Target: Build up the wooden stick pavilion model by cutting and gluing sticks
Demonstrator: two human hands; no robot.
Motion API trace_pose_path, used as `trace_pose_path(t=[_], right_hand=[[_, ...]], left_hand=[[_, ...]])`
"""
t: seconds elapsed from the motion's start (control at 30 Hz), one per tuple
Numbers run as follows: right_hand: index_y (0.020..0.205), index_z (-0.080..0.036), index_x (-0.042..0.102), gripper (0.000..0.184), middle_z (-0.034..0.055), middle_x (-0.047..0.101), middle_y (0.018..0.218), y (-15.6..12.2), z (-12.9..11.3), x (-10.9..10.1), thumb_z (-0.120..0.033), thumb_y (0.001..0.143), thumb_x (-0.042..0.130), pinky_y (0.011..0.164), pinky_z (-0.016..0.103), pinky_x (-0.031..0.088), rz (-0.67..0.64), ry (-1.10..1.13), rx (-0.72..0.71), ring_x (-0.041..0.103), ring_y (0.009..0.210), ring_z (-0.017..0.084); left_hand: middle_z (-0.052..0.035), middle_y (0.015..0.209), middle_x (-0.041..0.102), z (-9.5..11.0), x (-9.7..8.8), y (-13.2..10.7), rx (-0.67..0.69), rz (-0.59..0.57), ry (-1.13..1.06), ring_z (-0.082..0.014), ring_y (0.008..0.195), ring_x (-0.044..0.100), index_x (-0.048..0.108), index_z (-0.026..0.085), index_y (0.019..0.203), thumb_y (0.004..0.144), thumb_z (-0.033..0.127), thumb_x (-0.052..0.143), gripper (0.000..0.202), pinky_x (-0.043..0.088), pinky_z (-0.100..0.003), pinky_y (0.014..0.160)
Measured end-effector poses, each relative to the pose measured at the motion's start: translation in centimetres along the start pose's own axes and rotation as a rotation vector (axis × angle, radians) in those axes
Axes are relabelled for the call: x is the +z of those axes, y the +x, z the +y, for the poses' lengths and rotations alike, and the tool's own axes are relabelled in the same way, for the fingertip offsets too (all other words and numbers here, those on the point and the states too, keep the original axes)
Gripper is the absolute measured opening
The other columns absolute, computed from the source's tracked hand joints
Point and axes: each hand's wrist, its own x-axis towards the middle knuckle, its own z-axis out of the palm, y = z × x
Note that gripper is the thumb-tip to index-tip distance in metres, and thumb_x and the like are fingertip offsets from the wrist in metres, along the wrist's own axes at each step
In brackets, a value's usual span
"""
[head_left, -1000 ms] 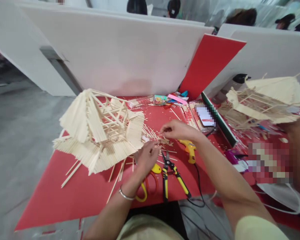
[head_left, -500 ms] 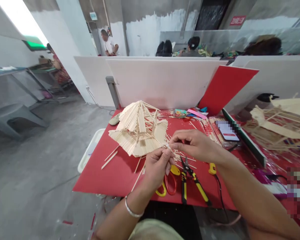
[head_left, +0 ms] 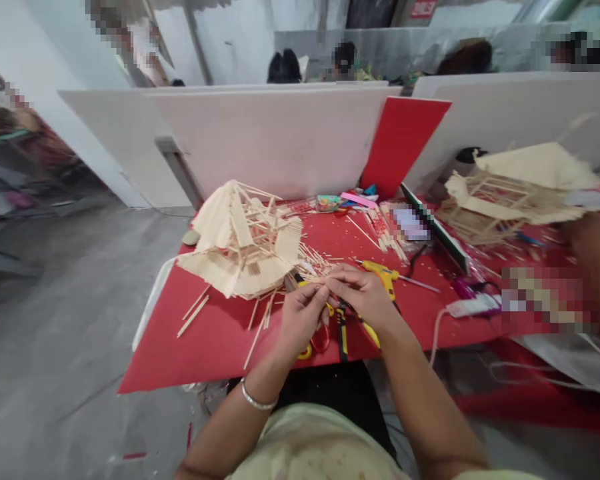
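Note:
Over the front of the red tabletop, my left hand is closed in a pinch, a silver bangle on its wrist. My right hand is closed too, its fingertips meeting the left ones. Whatever sits between them is too small and hidden to name. Just beyond to the left stands a model pavilion of thin wooden sticks, roof partly covered. Loose sticks lie scattered behind my hands. Under them are snips with black and yellow handles, partly covered. A yellow glue gun lies beside my right hand.
A phone and stick bundles lie at the back right. Another stick model stands farther right, near another person's arm. White boards and a red board rise behind the table.
My right hand has come in against the left and lower. The view has shifted rightward, and another person's arm now shows at the right. The glue gun now lies by my right hand.

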Motion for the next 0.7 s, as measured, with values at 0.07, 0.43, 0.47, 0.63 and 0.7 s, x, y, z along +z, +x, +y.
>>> trace_pose_path(t=[0.07,0.43,0.47,0.63,0.7], right_hand=[[0.088,-0.024,0.077,0.024,0.0022,0.064,0.081,-1.6,1.9,-0.4,-0.045,0.087,0.065,0.078,0.031,0.049,0.073,0.044,0.077,0.059,0.082,0.017],[0.105,-0.026,0.076,0.031,0.0017,0.075,0.094,-4.7,8.4,-1.2,-0.047,0.086,0.064,0.092,0.036,0.05,0.189,0.117,0.287,0.067,0.092,0.02],[0.106,-0.025,0.076,0.032,0.0016,0.075,0.094,-4.4,8.6,-1.2,-0.047,0.085,0.065,0.092,0.036,0.051,0.196,0.133,0.301,0.068,0.092,0.019],[0.095,-0.021,0.075,0.03,0.0015,0.073,0.088,-3.2,8.7,-1.2,-0.048,0.081,0.07,0.081,0.03,0.052,0.194,0.275,0.364,0.064,0.081,0.015],[0.089,-0.022,0.071,0.029,-0.0014,0.067,0.076,-2.8,8.7,-1.1,-0.05,0.081,0.07,0.064,0.023,0.048,0.179,0.391,0.41,0.059,0.067,0.011]], left_hand=[[0.0038,0.045,0.051,-1.7,0.4,0.3,-0.091,0.005,0.042,-0.0034,0.035,0.035,0.069,0.013,0.077,0.083,0.053,0.068,0.04,0.024,-0.017,0.038],[0.0009,0.064,0.062,-7.7,1.8,2.2,-0.251,0.055,-0.065,-0.0023,0.039,0.041,0.067,0.014,0.082,0.078,0.046,0.074,0.033,0.027,-0.016,0.037],[0.0003,0.066,0.063,-7.7,1.8,2.5,-0.247,0.058,-0.068,-0.0024,0.04,0.042,0.068,0.014,0.082,0.079,0.046,0.074,0.032,0.028,-0.016,0.037],[-0.0004,0.066,0.064,-7.6,1.6,3.4,-0.286,0.035,-0.093,-0.0029,0.041,0.043,0.069,0.013,0.08,0.077,0.047,0.075,0.035,0.029,-0.016,0.038],[-0.0007,0.066,0.064,-7.5,1.5,3.6,-0.313,0.038,-0.106,-0.0028,0.04,0.043,0.068,0.013,0.079,0.076,0.049,0.076,0.037,0.028,-0.016,0.037]])
